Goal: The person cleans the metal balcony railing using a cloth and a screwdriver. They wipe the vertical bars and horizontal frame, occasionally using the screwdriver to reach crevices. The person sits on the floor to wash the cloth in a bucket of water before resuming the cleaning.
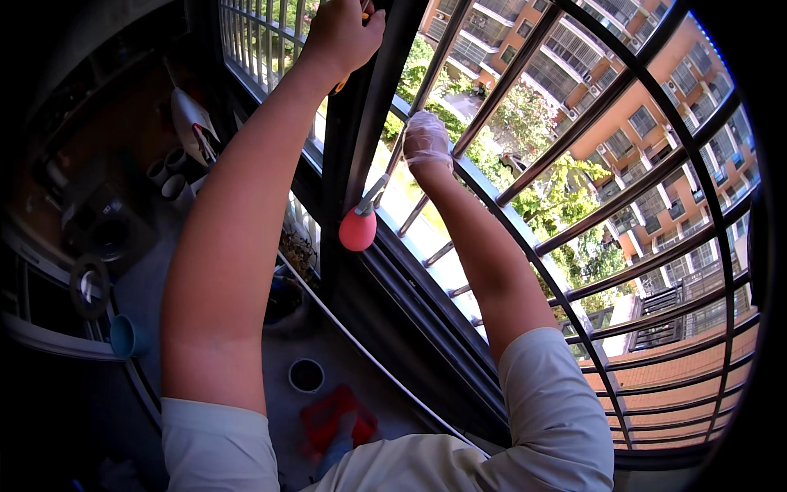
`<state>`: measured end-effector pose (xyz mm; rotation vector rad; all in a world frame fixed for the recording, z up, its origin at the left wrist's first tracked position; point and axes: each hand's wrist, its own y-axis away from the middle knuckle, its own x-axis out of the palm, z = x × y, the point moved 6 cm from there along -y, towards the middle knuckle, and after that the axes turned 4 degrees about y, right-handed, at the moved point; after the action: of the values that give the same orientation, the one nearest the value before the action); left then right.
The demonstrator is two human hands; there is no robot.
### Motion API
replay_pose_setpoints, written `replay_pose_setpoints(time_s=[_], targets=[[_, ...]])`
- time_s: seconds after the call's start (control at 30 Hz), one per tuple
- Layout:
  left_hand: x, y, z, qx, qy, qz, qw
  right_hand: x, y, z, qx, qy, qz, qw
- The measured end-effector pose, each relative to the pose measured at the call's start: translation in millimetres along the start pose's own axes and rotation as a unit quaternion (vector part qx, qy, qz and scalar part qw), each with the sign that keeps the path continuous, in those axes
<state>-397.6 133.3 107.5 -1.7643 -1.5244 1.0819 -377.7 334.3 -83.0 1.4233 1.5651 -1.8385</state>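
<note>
High up at the dark window frame (383,90), my left hand (343,39) is bare and closed around a tool with orange parts (338,84); most of it is hidden by the hand. My right hand (426,138) wears a thin clear plastic glove and reaches out past the frame to the metal window bars (514,94). Its fingers are curled closed by a bar and the crossing rail, and what they grip is hidden. Between my arms, a pink teardrop-shaped bulb (358,230) with a grey neck (373,194) hangs beside the frame.
Outside the bars stand brick apartment buildings (656,184) and green trees (566,209). Below, a white cord or pole (361,339) crosses diagonally. Down there are a round dark-filled container (307,375), a red object (332,414), a blue cup-like container (127,336) and a washing machine (111,230).
</note>
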Motion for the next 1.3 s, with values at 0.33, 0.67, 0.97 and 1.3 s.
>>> replay_pose_setpoints(time_s=[0.33, 0.67, 0.97, 1.3], targets=[[3, 1, -6, -0.014, -0.017, -0.003, 1.0, -20, 19, 2, -0.08, 0.085, 0.087, 0.989], [4, 1, 1, -0.026, -0.026, -0.002, 0.999, -54, 103, -47, -0.34, 0.173, -0.038, 0.924], [14, -3, 28, 0.03, -0.002, 0.044, 0.999, -42, 71, -80, 0.052, 0.006, 0.082, 0.995], [-9, 4, 17, -0.017, -0.017, 0.08, 0.997, -181, 121, -31, -0.067, 0.011, 0.221, 0.973]])
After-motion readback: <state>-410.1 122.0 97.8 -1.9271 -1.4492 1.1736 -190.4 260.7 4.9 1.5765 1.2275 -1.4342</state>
